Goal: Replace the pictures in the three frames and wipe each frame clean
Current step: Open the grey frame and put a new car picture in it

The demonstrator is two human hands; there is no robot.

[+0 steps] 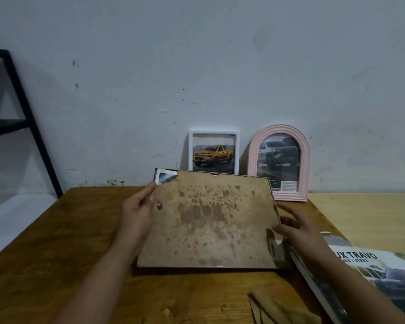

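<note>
Both hands grip the stained backing board (211, 220) mid-frame over the tabletop (56, 242): left hand (138, 213) pinching its left edge, right hand (295, 228) spread along the right. Backing seems mid-refit; next, seating it squarely.

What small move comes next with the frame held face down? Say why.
Probably press the stained backing board flat and turn the clip by the left hand to lock it. A picture corner already shows behind the board, and the right hand steadies the other edge.
</note>
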